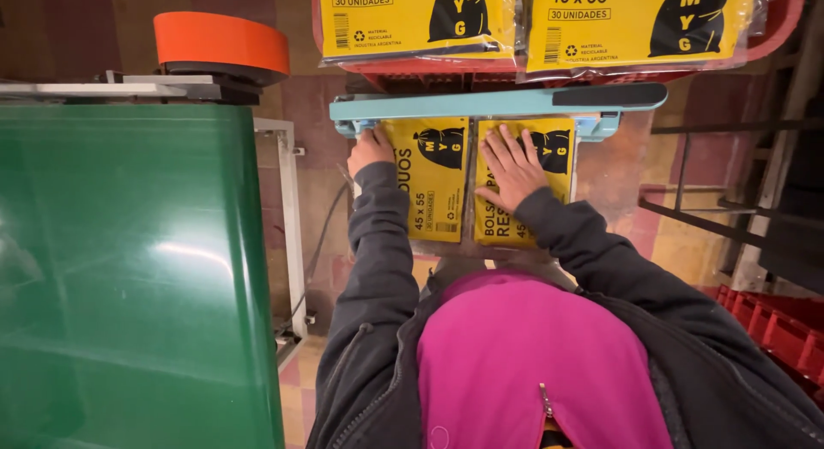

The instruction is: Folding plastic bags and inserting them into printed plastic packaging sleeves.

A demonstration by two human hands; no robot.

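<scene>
Two flat yellow packs lie side by side under the pale blue bar of a sealing press, and both hands are on them. Going from the left: a broad glossy green surface fills that side, with an orange disc-shaped cap sitting on a dark base behind it. Next comes the left hand, curled at the left end of the press beside the left yellow pack; its fingers look bent over the pack's upper left corner, though I cannot tell whether they pinch the film or merely rest there. The right hand lies spread open, palm down, pressing flat on the right yellow pack, gripping nothing. Both packs look light, soft and pliable, bundles of folded film in clear slippery wrap, likely to sag if lifted by one corner, so holding an edge with the palm underneath, or both short ends, seems the safer hold. Each bears a black bag-shaped figure near the top and black lettering running lengthwise on yellow. Further back, a red crate carries two more yellow packs, each with a black figure, a barcode and a small recycling mark, under shiny clear wrap. Lower right, another red crate shows its ribbed edge.
</scene>
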